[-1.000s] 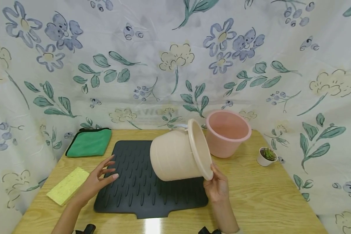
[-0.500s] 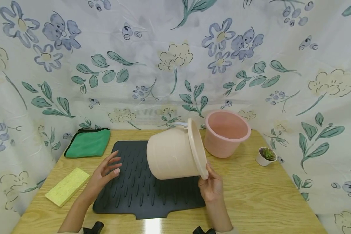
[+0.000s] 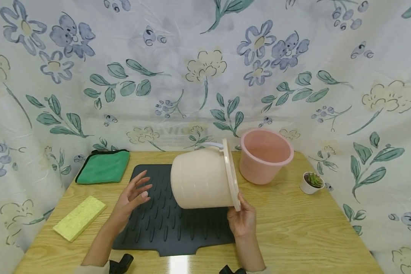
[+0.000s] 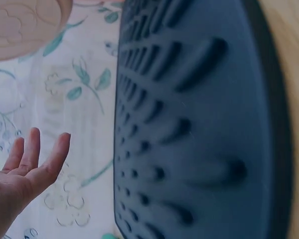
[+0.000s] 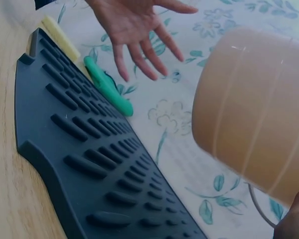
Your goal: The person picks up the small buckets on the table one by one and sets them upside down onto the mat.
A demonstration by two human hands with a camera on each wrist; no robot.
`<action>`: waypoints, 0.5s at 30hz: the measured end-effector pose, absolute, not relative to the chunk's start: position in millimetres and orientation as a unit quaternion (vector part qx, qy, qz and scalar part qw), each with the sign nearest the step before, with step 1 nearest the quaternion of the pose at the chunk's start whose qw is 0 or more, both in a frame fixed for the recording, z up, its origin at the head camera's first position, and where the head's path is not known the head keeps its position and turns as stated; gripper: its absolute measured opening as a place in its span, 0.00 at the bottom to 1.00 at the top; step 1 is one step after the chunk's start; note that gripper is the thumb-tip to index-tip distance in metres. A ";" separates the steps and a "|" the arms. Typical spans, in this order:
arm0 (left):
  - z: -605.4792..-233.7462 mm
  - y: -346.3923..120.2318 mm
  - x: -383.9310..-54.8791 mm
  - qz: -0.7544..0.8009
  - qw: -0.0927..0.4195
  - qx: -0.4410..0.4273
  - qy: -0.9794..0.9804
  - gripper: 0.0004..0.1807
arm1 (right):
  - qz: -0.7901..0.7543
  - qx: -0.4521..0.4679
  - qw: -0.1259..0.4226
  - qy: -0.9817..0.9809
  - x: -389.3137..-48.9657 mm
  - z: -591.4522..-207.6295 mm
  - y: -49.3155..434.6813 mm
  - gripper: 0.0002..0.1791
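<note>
A cream plastic bucket is held on its side above a dark ribbed drying mat, its rim to the right and its base to the left. My right hand grips the lower part of the rim. A pale handle shows at the top of the bucket. To the left of the base, my left hand hovers over the mat with spread, relaxed fingers and touches nothing. In the left wrist view the bucket's base shows an embossed flower. The bucket's inside is hidden.
A pink bucket stands upright at the back right, with a small potted succulent farther right. On the left lie a folded green cloth and a yellow sponge. A floral curtain hangs behind the wooden table.
The cream bucket has shifted a little left and turned so its opening faces farther away from view. My right hand moved left with it; my left hand came right, closer to the base.
</note>
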State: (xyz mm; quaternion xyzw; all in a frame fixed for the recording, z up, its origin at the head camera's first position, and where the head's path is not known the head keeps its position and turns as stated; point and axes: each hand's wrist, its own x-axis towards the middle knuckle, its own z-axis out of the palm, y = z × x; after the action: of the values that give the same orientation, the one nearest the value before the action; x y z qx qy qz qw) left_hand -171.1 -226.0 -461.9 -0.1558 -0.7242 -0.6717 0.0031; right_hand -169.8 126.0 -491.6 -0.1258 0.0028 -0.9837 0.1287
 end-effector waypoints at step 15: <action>-446.5 -193.0 -182.6 -0.679 0.005 -0.151 -0.719 0.34 | -0.972 -0.165 0.159 -0.053 -167.3 -503.8 117.0 0.20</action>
State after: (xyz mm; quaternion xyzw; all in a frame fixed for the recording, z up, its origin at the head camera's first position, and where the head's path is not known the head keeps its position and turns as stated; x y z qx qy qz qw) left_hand -182.6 -193.0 -446.5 -0.1514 -0.7187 -0.6786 0.0050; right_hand -167.3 117.0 -503.8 -0.1649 -0.0526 -0.9720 0.1591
